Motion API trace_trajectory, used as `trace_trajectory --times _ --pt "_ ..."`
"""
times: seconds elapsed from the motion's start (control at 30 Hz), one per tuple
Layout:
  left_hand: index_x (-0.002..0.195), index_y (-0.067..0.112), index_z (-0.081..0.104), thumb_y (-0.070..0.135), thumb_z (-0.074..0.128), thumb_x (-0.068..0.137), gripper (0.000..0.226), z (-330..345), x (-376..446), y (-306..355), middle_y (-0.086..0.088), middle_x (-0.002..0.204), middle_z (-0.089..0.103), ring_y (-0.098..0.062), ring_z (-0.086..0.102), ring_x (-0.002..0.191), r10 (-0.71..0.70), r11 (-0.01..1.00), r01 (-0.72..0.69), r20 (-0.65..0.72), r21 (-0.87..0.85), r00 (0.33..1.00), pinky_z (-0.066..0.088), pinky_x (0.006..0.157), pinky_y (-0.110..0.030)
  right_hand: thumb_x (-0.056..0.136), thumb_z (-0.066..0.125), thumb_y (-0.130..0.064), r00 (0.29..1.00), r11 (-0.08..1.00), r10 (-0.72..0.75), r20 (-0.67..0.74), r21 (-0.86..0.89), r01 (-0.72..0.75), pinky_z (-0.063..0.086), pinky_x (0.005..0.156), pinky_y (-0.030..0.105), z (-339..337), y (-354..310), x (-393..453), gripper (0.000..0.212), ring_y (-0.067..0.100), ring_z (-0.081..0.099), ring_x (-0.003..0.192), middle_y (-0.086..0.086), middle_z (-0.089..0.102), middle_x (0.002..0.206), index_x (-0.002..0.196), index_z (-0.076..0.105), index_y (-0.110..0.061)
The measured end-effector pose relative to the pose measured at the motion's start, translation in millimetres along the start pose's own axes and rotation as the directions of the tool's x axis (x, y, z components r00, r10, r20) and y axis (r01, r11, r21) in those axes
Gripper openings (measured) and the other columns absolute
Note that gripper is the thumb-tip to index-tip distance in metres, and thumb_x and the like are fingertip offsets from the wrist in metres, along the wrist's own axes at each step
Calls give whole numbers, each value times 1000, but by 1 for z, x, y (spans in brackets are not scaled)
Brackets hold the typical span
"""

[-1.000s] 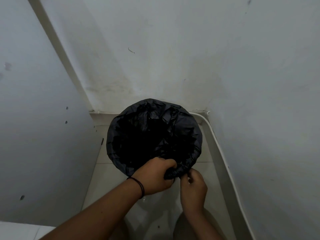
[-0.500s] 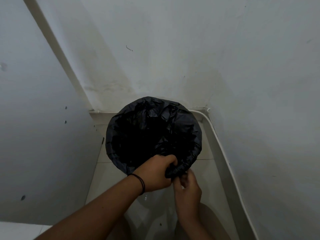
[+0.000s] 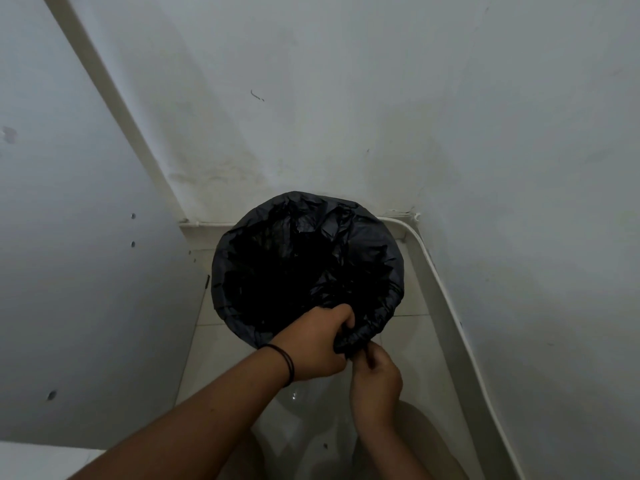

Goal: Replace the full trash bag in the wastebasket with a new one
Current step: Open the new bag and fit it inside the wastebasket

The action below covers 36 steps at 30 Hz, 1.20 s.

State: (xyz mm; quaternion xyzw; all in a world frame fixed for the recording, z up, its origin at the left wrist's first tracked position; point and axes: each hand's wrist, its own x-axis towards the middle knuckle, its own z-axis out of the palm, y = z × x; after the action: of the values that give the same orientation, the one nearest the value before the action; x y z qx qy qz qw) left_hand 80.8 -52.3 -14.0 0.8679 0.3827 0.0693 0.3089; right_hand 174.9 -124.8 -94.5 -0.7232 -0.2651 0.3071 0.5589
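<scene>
Left forearm [image 3: 207, 407] bare, no sleeve in view. Thin black band [image 3: 286, 362] round left wrist, looks like doubled cord or hair tie, two strands visible. Left hand [image 3: 313, 344] bare, no glove, no rings seen. Right hand [image 3: 375, 384] bare too, nothing on wrist. Right forearm [image 3: 401, 452] bare down to frame edge. Bare knees or legs at bottom edge under arms, too dim to tell clothing.

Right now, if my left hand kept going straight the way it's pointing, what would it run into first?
Your left hand already grips the gathered edge of the black trash bag. Going straight on, it would probably push into the bag's dark open inside; depth there is hard to judge.
</scene>
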Motion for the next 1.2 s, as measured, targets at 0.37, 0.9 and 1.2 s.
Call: trace_trajectory --times 0.37,0.9,1.2 --pt "97 15 50 12 65 71 30 0 5 -3 -3 79 60 -12 53 64 6 1000 -6 -15 8 1000 41 52 -20 84 64 -1 993 988 -117 31 -97 119 40 67 5 4 3 -3 9 16 57 84 7 60 95 92 69 0" --pt "96 20 50 13 65 69 31 -1 10 -5 2 81 59 -9 53 66 -28 1000 28 -13 0 1000 36 48 -11 88 61 -11 961 951 227 160 175 -254 54 74 41 -4 -1 26 7 23 66 81 9 71 86 88 68 -9" --pt "93 13 52 14 63 76 20 2 11 -2 -4 80 60 -13 52 67 -7 999 9 -52 43 999 36 53 -20 91 53 -11 977 996 87 195 19 -93 47 64 34 -2 -7 15 18 23 57 69 14 64 77 76 62 -7"
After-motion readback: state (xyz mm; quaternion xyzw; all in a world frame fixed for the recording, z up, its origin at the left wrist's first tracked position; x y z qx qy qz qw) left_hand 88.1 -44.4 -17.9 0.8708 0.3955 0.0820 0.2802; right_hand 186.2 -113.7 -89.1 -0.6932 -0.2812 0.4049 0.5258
